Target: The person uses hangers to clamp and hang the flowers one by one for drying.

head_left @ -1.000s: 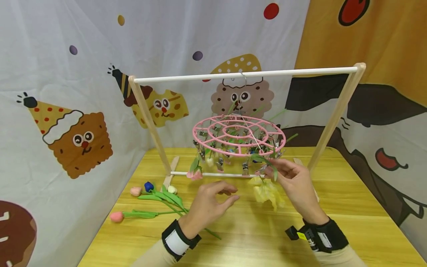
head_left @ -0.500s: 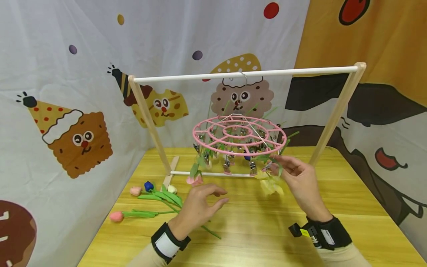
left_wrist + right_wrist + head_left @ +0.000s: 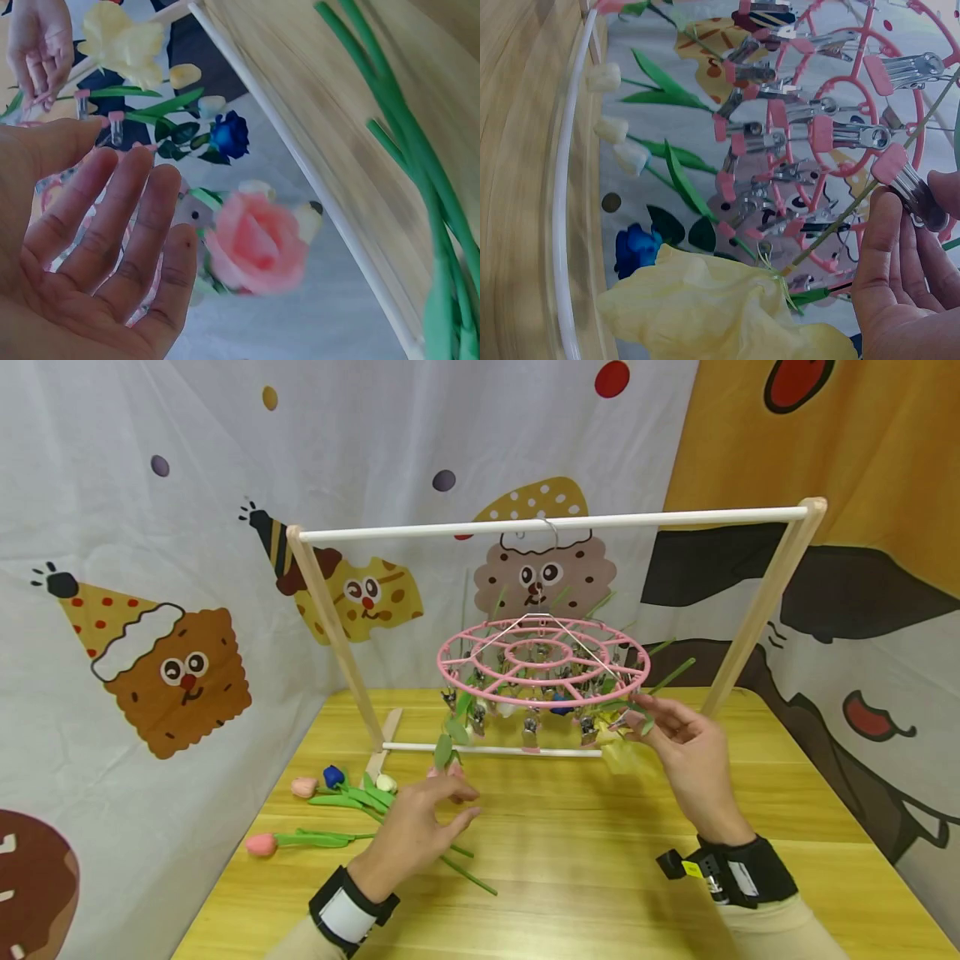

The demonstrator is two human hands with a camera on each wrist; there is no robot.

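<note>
My right hand [image 3: 688, 764] pinches a metal clip with pink tips [image 3: 910, 186] at the right rim of a round pink clip hanger [image 3: 557, 702]. Close by, a yellow artificial flower [image 3: 697, 304] hangs head down, its stem running up past that clip. My left hand [image 3: 411, 828] is held above the table with relaxed fingers and nothing in it. Just beyond it hangs a pink rose [image 3: 259, 244], partly covered by that hand in the head view. A blue rose [image 3: 636, 250] and several white tulips [image 3: 612, 129] also hang from the hanger.
A wooden rack with a white top rod [image 3: 420, 531] bears the hanger. Loose tulips lie on the left of the table [image 3: 570, 893], among them a pink one [image 3: 261, 844] and a blue one [image 3: 333, 777]. A printed cloth [image 3: 112, 735] stands behind.
The hanger has turned, its front clips shifting right. My right hand has moved slightly right with the clip and yellow flower. My left hand has drawn back to the left.
</note>
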